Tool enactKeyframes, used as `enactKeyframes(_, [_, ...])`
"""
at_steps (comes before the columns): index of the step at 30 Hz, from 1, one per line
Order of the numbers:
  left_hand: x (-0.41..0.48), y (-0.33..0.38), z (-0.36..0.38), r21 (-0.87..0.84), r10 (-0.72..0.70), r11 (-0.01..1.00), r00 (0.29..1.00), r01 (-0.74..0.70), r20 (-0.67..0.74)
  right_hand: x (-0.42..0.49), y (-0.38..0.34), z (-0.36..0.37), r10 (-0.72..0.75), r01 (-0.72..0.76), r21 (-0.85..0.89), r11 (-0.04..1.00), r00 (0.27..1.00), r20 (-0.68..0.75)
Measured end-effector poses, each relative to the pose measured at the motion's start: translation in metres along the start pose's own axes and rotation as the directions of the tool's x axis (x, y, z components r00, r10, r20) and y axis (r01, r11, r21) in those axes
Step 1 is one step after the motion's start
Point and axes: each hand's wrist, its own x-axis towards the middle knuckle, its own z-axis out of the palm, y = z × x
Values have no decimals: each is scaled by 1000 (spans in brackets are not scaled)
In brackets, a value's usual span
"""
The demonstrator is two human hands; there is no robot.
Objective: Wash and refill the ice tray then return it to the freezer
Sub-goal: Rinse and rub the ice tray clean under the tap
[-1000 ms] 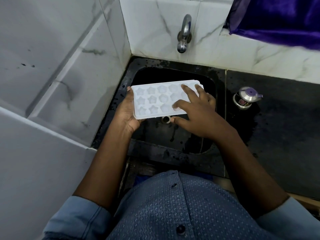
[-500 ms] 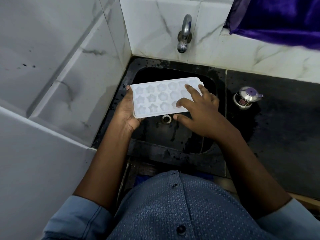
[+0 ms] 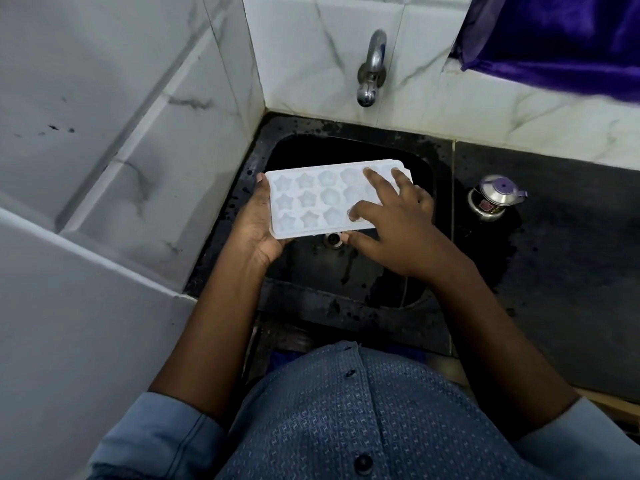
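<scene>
Barely anything has moved in the last second: the tray (image 3: 311, 199) hangs at the same spot over the sink (image 3: 346, 275), below the tap (image 3: 370, 71), and the right hand (image 3: 401, 233) lies on its right half as before. Its fingers (image 3: 379, 183) are spread across the moulds, one bent, with the thumb just off the near edge. The left hand (image 3: 258, 225) grips the tray's left end, thumb at the far corner; how its other fingers lie beneath I cannot tell. A steel can (image 3: 495, 199) stands on the bench (image 3: 571, 278) by the sink's right edge.
</scene>
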Motion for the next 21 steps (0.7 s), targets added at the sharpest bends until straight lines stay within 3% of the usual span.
enactKeyframes(21, [6, 3, -6, -11, 3, 1000, 1000, -3, -16, 3, 0, -4, -5, 4, 13, 1000, 1000, 23])
